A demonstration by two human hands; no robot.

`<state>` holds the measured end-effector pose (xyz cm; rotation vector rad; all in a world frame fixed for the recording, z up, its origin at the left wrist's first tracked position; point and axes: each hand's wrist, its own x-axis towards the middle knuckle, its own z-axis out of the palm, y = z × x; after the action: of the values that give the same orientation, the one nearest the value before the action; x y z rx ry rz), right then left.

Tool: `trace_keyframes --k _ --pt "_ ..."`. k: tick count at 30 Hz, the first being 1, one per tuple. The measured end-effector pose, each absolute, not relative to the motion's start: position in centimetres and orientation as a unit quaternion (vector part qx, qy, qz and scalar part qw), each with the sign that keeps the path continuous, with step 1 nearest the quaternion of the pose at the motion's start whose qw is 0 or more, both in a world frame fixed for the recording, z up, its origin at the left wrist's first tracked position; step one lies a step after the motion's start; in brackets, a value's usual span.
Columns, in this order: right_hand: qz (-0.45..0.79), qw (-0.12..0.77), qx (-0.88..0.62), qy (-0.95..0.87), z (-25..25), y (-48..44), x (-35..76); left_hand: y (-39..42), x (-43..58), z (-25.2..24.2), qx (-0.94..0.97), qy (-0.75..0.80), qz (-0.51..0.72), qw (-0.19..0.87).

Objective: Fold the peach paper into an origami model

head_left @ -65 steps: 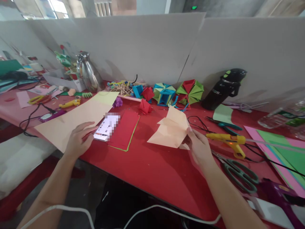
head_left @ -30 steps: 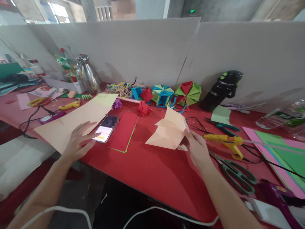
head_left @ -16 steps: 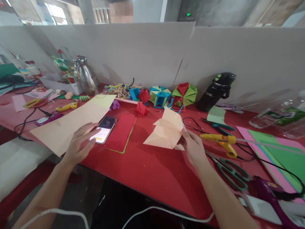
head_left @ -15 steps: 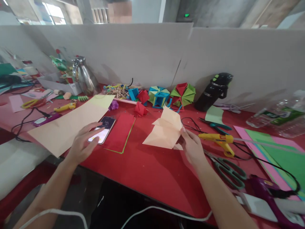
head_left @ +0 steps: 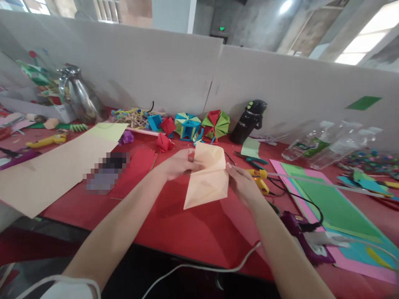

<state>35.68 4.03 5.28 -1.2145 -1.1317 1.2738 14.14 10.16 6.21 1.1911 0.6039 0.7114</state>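
Observation:
A creased sheet of pale orange paper (head_left: 208,185) is held up over the red table (head_left: 187,232), folded across its middle. My right hand (head_left: 241,182) pinches its right edge near the fold. At the left edge, my left hand (head_left: 181,164) has its fingers closed on the paper, partly hidden behind it. Left of my forearm lies a phone (head_left: 106,172), blurred out in the picture. Red paper (head_left: 134,166) rests beside it, and a long cream sheet (head_left: 59,166) spreads further left.
Folded paper shapes (head_left: 187,126) and a black bottle (head_left: 247,120) stand along the white partition (head_left: 124,66). A yellow glue gun (head_left: 260,178), a purple device (head_left: 307,241) and coloured sheets (head_left: 333,207) lie to the right. A metal jug (head_left: 82,95) is back left.
My left hand has left the phone and taken hold of the orange paper's left side. The paper, still in my right hand, has turned and flattened out. The view has swung right.

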Motion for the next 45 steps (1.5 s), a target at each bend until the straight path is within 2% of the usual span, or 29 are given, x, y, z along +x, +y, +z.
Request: trace_keyframes --k 4,8,11,15,23,32,37,40,45 --pt "0.518 0.536 -0.464 -0.479 4.4 5.2 35.5 10.6 14.9 4.7 0.496 0.327 0.371 0.714" --pt "0.561 0.47 -0.381 -0.565 4.5 6.1 34.4 11.1 14.8 3.6 0.503 0.365 0.381 0.684" --pt "0.542 0.468 -0.422 -0.556 4.0 6.3 33.7 11.1 14.9 3.5 0.531 0.383 0.379 0.654" --pt "0.495 0.521 -0.485 -0.498 3.0 5.8 33.1 10.6 15.1 3.8 0.562 0.361 0.383 0.638" --pt "0.387 0.6 -0.512 -0.478 2.6 5.0 33.2 10.1 14.3 3.4 0.535 0.332 0.369 0.684" --pt "0.339 0.499 -0.582 -0.545 3.5 4.8 33.9 10.4 13.8 3.1 0.581 0.299 0.38 0.654" --pt "0.352 0.535 -0.567 -0.519 3.7 4.7 33.7 10.3 13.9 2.9 0.602 0.279 0.341 0.667" --pt "0.346 0.54 -0.576 -0.507 3.9 4.7 33.5 10.1 14.1 3.2 0.612 0.287 0.365 0.64" --pt "0.337 0.558 -0.576 -0.493 4.1 4.5 33.2 9.9 14.4 3.9 0.67 0.291 0.423 0.536"
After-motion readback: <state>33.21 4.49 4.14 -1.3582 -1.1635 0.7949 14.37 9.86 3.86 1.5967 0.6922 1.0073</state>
